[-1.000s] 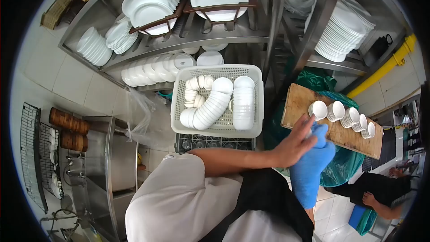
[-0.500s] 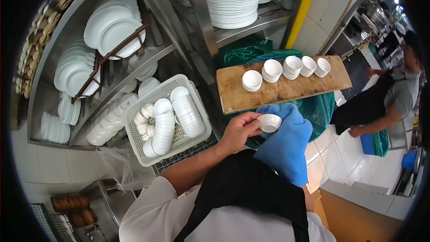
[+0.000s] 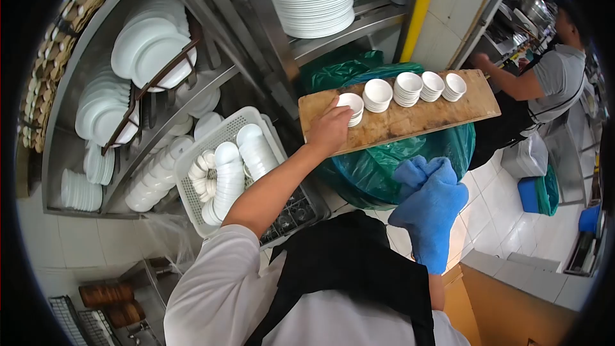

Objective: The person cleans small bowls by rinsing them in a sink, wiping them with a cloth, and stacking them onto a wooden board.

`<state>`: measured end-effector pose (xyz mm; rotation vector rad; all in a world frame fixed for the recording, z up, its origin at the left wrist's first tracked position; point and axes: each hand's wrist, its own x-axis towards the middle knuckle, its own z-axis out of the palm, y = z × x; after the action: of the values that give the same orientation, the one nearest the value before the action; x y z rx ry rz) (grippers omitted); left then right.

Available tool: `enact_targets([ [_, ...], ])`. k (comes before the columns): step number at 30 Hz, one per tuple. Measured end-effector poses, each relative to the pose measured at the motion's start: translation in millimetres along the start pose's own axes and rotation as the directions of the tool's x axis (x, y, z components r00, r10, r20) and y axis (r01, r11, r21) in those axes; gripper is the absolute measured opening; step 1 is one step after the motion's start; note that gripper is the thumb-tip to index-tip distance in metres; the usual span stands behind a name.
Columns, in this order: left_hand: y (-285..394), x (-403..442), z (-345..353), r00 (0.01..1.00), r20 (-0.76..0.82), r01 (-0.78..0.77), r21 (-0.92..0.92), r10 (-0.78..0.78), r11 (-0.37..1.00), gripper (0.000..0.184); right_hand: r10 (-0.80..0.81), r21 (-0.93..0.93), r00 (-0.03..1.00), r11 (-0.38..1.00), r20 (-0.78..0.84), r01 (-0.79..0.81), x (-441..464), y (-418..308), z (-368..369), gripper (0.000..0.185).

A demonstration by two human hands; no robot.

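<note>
My left hand (image 3: 330, 129) reaches over the wooden board and has its fingers closed at the rim of a small white bowl (image 3: 350, 103), on the leftmost stack. Its fingertips partly cover the bowl. A blue cloth (image 3: 432, 198) wraps my right hand, which is held apart from the board on the right; the fingers are hidden under the cloth. Further stacks of small white bowls (image 3: 408, 86) stand in a row along the wooden board (image 3: 416, 125).
Under the board is a bin lined with a green bag (image 3: 384, 170). On the left, a pale plastic basket (image 3: 182, 182) holds rows of white bowls. Plates (image 3: 311, 3) are stacked on metal shelves behind. Another person (image 3: 544, 83) stands at the right, near a blue bin (image 3: 529, 193).
My left hand has carried the small bowl from the cloth to the leftmost stack. My right hand with the cloth has moved right and slightly down. The other person has turned and reached forward.
</note>
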<state>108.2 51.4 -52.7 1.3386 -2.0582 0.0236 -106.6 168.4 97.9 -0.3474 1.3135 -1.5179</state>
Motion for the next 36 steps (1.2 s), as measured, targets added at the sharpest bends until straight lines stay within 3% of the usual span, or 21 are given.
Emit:
enact_targets([
  [2,-1.7,-1.1,3.5,0.988,0.101,-0.125,0.118,0.114,0.985,0.025,0.063,0.02,0.993,0.998,0.097,-0.065,-1.2,3.2,-3.4,0.025],
  [3,1.5,-6.3,5.6,0.993,0.095,-0.08,0.11,0.07,0.991,0.026,0.122,0.043,0.973,0.99,0.195,-0.133,-1.7,7.2,-1.0,0.024],
  [5,1.4,-13.2,19.5,0.996,0.079,-0.039,0.143,0.028,0.989,0.031,0.21,0.368,0.947,0.883,0.242,-0.29,-7.9,13.1,16.6,0.023],
  [6,-5.0,-16.8,25.6,0.996,0.077,-0.059,0.169,0.046,0.984,0.034,0.116,0.327,0.938,0.917,0.327,-0.228,-4.2,25.6,12.8,0.021],
  [7,5.7,-15.9,8.6,1.0,0.027,-0.01,0.133,0.006,0.991,0.037,0.271,0.41,0.894,0.815,0.356,-0.41,-0.1,25.1,14.4,0.018],
  [9,23.2,-21.8,-27.4,0.998,-0.031,0.059,0.102,-0.056,0.993,0.04,0.18,-0.033,0.955,0.984,0.235,-0.177,-29.2,7.3,29.5,0.016],
  [11,20.9,-31.9,-50.0,0.983,-0.147,0.088,-0.152,-0.111,0.984,0.043,0.069,-0.211,0.949,0.978,0.307,-0.003,-40.3,7.3,41.4,0.026],
  [12,14.6,-39.2,-65.1,0.963,-0.209,0.131,-0.183,-0.169,0.974,0.039,0.021,-0.274,0.936,0.958,0.351,0.081,-46.3,8.2,47.5,0.031],
  [15,-38.0,-88.3,-106.7,0.88,-0.283,0.362,-0.121,-0.382,0.924,0.032,-0.05,-0.417,0.887,0.87,0.458,0.265,-58.8,13.9,61.1,0.047],
  [16,-53.9,-110.0,-126.2,0.804,-0.358,0.472,-0.103,-0.475,0.876,0.031,-0.065,-0.453,0.87,0.833,0.49,0.317,-61.8,14.9,63.6,0.052],
  [18,-107.4,-165.0,-153.9,0.607,-0.437,0.715,-0.065,-0.664,0.697,0.024,-0.083,-0.512,0.837,0.756,0.541,0.407,-68.9,16.7,68.2,0.063],
  [20,-153.0,-225.6,-188.0,0.5,-0.335,0.866,0.211,-0.799,0.454,0.015,-0.094,-0.546,0.805,0.688,0.586,0.478,-75.2,19.5,71.1,0.074],
  [21,-162.8,-246.2,-197.9,0.356,-0.319,0.919,0.291,-0.879,0.266,0.019,-0.102,-0.558,0.792,0.656,0.602,0.509,-79.0,21.7,72.0,0.079],
  [23,-187.8,-295.1,-199.5,0.35,-0.348,0.914,0.331,-0.87,0.236,0.023,-0.114,-0.569,0.767,0.603,0.631,0.558,-84.9,25.3,74.0,0.09],
  [25,-193.2,-313.0,-202.8,0.249,-0.203,0.94,0.285,-0.947,0.186,0.027,-0.112,-0.573,0.748,0.571,0.655,0.588,-92.1,27.7,71.8,0.101],
  [27,-197.6,-316.5,-202.3,0.24,-0.169,0.951,0.239,-0.956,0.197,0.028,-0.107,-0.569,0.734,0.561,0.671,0.602,-98.8,31.0,69.9,0.112],
  [32,-199.4,-308.6,-204.3,0.235,-0.114,0.965,0.144,-0.965,0.218,0.025,-0.076,-0.56,0.769,0.641,0.635,0.526,-97.0,39.1,82.8,0.103],
  [34,-212.0,-321.4,-198.7,0.412,-0.067,0.835,0.425,-0.909,0.348,0.021,-0.018,-0.54,0.804,0.732,0.595,0.416,-96.1,39.8,85.9,0.099],
  [35,-223.4,-334.0,-195.0,0.414,-0.064,0.835,0.425,-0.908,0.351,0.021,0.034,-0.52,0.819,0.788,0.573,0.331,-96.7,39.2,87.7,0.097],
  [36,-237.2,-350.3,-192.6,0.563,-0.043,0.698,0.56,-0.825,0.446,0.019,0.115,-0.491,0.827,0.846,0.55,0.209,-96.6,37.6,90.3,0.095],
])
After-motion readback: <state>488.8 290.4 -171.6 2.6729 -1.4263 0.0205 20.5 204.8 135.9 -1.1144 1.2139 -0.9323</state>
